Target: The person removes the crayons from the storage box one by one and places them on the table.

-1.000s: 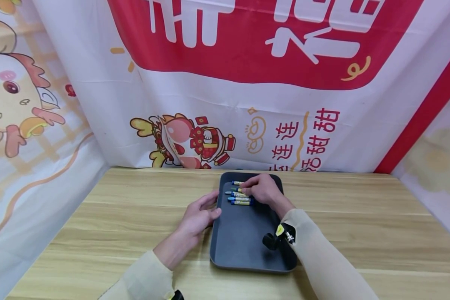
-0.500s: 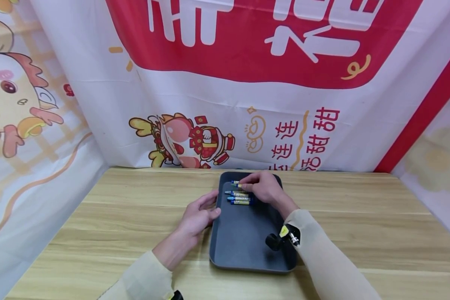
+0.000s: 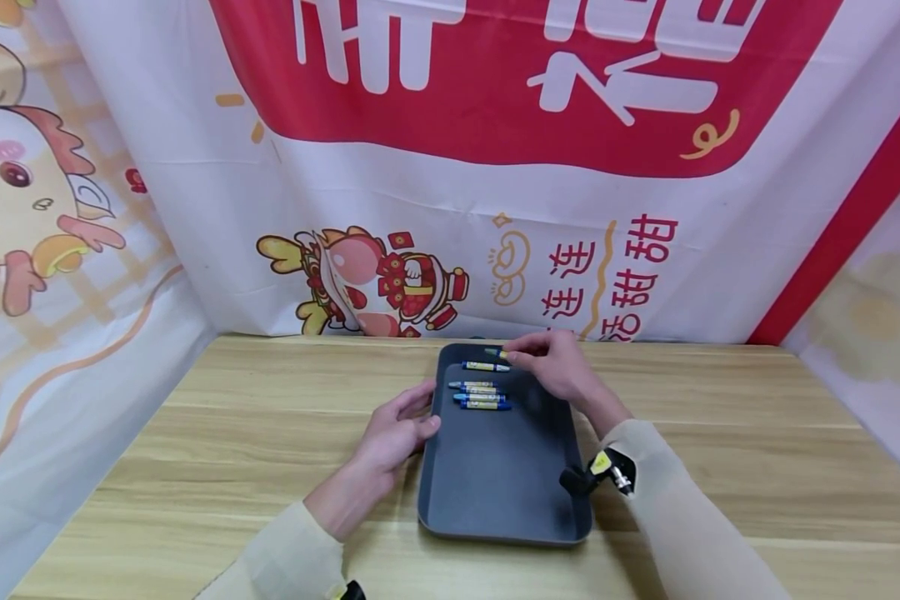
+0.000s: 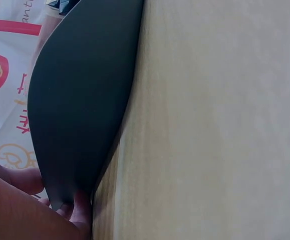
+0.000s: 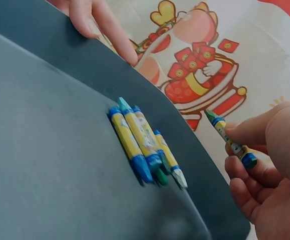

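A dark grey tray (image 3: 506, 467) lies on the wooden table. At its left side my left hand (image 3: 397, 429) grips the edge; in the left wrist view the thumb (image 4: 27, 180) is on one side of the wall and fingers on the other. Between thumb and fingers, my right hand (image 3: 555, 362) pinches a green crayon (image 5: 230, 137) with a yellow and blue wrapper, above the tray's far end. Nearer me, a white-tipped crayon (image 3: 483, 366) lies by itself. Below it several blue and green crayons (image 5: 127, 137) lie side by side, partly overlapping in the right wrist view.
A printed white and red cloth (image 3: 390, 192) hangs behind the table, with another at the left. Bare wood of the tabletop (image 3: 270, 417) extends on both sides of the tray. A black wrist camera (image 3: 588, 475) sits on the right forearm, over the tray's right edge.
My right hand has moved away from me and rightward with the green crayon, from among the other crayons to the tray's far end. My left hand has stayed at the tray's left side.
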Tool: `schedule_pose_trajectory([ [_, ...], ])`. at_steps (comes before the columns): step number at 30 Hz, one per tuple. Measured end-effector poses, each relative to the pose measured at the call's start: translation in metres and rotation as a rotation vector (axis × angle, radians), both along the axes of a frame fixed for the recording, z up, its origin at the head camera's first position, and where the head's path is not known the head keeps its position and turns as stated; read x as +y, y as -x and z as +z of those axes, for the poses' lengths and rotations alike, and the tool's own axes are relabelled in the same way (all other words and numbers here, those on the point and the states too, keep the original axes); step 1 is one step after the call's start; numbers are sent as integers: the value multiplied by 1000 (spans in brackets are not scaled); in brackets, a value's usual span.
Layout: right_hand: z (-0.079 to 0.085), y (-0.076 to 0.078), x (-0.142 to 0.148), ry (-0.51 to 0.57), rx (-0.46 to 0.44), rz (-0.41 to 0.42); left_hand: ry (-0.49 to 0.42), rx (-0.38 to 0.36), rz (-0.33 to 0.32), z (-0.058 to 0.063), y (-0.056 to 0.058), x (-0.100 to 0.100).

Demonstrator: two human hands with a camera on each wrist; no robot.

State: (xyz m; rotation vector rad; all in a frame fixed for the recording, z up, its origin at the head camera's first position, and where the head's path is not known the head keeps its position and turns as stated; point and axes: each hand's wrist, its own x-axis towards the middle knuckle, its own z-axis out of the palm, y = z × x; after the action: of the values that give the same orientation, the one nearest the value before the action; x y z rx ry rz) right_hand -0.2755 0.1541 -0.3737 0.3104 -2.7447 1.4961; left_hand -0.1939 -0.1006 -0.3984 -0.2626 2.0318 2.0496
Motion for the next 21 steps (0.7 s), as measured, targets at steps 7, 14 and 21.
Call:
schedule_pose_trajectory([
  [7,6,-2,13,14,44,-19,-3,11,-6,2,-1,0],
  [14,9,-4,31,-1,88,-53,-4,13,-12,3,-1,0],
  [21,6,-6,52,7,71,-109,0,1,-5,2,0,0],
])
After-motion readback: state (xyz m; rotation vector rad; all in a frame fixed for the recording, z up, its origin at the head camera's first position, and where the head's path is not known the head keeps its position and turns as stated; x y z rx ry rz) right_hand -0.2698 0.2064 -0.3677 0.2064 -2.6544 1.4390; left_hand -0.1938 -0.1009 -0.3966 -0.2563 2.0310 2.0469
